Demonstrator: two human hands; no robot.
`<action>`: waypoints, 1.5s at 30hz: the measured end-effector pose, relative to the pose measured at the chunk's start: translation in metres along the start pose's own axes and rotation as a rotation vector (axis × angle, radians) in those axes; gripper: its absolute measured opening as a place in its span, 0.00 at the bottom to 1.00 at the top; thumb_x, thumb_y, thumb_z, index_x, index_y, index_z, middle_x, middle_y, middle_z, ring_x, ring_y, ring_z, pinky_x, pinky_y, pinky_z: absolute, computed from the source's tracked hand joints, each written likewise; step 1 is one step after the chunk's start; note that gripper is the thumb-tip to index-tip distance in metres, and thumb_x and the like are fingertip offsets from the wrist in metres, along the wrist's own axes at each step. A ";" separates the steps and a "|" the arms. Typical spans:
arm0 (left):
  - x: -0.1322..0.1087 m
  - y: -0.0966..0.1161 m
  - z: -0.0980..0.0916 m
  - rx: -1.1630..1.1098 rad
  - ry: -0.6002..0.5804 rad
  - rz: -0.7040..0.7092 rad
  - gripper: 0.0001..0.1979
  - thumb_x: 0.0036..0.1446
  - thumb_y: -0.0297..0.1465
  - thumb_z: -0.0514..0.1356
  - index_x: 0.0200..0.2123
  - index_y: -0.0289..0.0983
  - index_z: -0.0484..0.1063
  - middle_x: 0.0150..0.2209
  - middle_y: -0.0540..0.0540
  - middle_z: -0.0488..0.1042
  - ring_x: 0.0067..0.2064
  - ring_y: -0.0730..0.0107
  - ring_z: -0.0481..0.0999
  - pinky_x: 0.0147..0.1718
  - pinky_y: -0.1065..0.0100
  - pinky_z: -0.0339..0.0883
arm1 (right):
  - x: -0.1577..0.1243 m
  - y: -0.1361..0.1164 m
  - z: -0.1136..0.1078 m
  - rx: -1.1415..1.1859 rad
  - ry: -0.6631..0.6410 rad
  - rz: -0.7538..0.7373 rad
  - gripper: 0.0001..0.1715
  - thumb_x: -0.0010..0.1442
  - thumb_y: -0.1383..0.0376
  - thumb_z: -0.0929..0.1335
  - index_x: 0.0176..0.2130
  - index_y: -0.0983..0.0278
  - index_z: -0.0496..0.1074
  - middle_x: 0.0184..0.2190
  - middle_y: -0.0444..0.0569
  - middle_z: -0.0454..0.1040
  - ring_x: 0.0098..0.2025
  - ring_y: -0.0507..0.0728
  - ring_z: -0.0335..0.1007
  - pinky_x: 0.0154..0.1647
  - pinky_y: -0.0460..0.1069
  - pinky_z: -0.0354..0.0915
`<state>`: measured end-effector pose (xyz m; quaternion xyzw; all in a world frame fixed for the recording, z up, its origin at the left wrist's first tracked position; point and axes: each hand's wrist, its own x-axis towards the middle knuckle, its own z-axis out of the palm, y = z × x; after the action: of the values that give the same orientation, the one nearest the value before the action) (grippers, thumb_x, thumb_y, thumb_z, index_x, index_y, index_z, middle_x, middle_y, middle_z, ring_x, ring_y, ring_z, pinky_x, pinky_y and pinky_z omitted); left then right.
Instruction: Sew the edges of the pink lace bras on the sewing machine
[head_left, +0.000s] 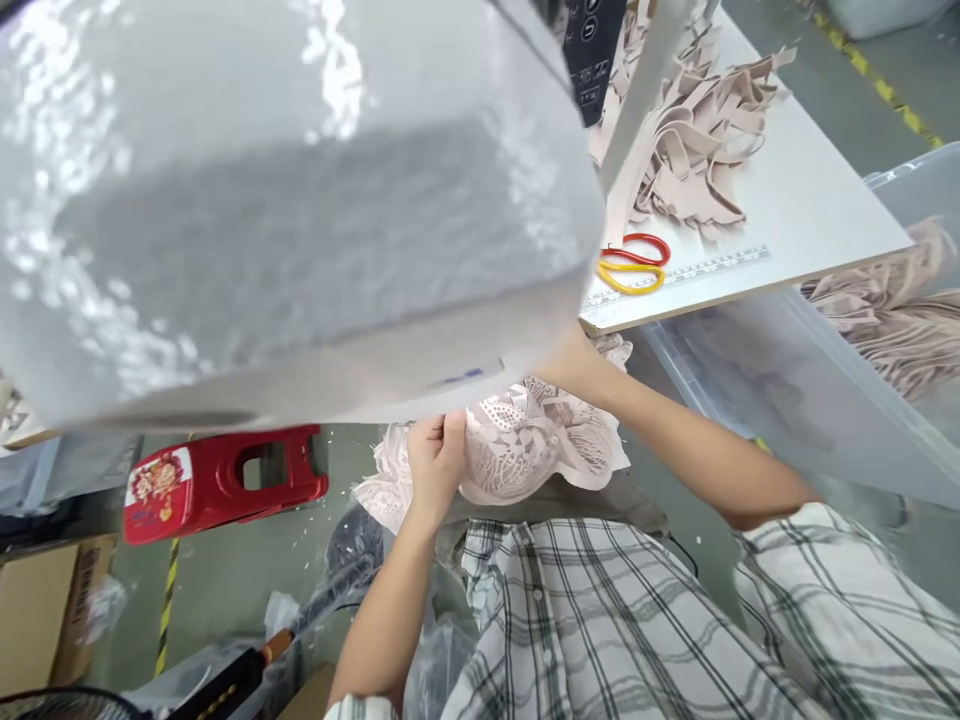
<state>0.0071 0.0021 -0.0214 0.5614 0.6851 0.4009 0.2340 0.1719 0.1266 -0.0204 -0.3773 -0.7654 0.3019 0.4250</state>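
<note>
A pale pink lace bra [517, 455], with rounded, scalloped cups, hangs over my lap just below the white sewing machine head [300, 220]. My left hand [439, 458] is closed on the lace at its left side, thumb pressed against the curled fingers. Partly behind the machine head, my right hand [568, 358] reaches in at the upper right of the bra. Its fingers are hidden there, so their grip does not show. The machine head also covers whatever lies under the needle area.
Red-and-yellow-handled scissors [634, 265] and a ruler strip [712, 265] lie on the white table [817, 200], near piled pink fabric pieces [705, 150]. Right stands a clear plastic bin [780, 370] with pink strips. A red stool [225, 480] and cardboard box [52, 600] are left.
</note>
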 end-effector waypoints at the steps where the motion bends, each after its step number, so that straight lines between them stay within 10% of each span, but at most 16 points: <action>1: -0.001 0.002 0.000 0.002 0.015 -0.005 0.25 0.64 0.44 0.53 0.19 0.40 0.49 0.18 0.55 0.49 0.22 0.75 0.52 0.22 0.71 0.49 | 0.000 0.000 -0.001 0.011 -0.001 0.009 0.04 0.59 0.70 0.66 0.36 0.62 0.70 0.43 0.50 0.71 0.44 0.57 0.70 0.41 0.51 0.68; 26: 0.006 0.024 0.004 0.086 0.047 -0.096 0.14 0.54 0.44 0.61 0.32 0.39 0.68 0.29 0.49 0.73 0.30 0.68 0.73 0.33 0.67 0.67 | 0.000 0.000 -0.013 0.125 -0.012 0.073 0.05 0.52 0.71 0.65 0.32 0.63 0.68 0.40 0.48 0.68 0.34 0.53 0.61 0.35 0.48 0.60; 32: 0.001 0.020 -0.001 -0.334 -0.430 -0.432 0.28 0.49 0.55 0.63 0.37 0.35 0.74 0.39 0.40 0.79 0.48 0.51 0.77 0.49 0.57 0.68 | -0.001 -0.007 -0.013 0.208 0.003 0.124 0.02 0.52 0.70 0.65 0.30 0.63 0.66 0.41 0.49 0.68 0.33 0.52 0.61 0.35 0.49 0.60; 37: -0.048 0.016 0.043 -0.879 -0.907 -0.643 0.35 0.44 0.62 0.64 0.36 0.33 0.76 0.34 0.37 0.80 0.43 0.50 0.80 0.48 0.55 0.70 | -0.023 -0.027 -0.040 0.377 -0.126 0.283 0.06 0.57 0.63 0.67 0.30 0.62 0.65 0.32 0.45 0.69 0.31 0.52 0.63 0.32 0.48 0.60; 41: -0.072 -0.001 0.080 -0.605 -1.018 -0.382 0.40 0.44 0.70 0.54 0.29 0.35 0.74 0.27 0.43 0.76 0.32 0.61 0.76 0.37 0.61 0.70 | -0.058 -0.023 -0.052 0.653 -0.235 0.567 0.10 0.59 0.58 0.67 0.35 0.61 0.64 0.31 0.45 0.74 0.29 0.52 0.69 0.27 0.47 0.63; 45: -0.062 -0.034 0.063 -0.382 -0.927 -0.346 0.34 0.41 0.65 0.60 0.19 0.37 0.68 0.19 0.50 0.67 0.24 0.69 0.65 0.25 0.68 0.60 | -0.089 0.021 -0.055 0.700 0.239 0.791 0.18 0.49 0.57 0.72 0.30 0.60 0.61 0.26 0.42 0.71 0.22 0.49 0.63 0.23 0.46 0.62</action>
<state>0.0520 -0.0412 -0.0923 0.5061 0.5071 0.1837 0.6731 0.2585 0.0711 -0.0492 -0.5042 -0.3649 0.6307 0.4635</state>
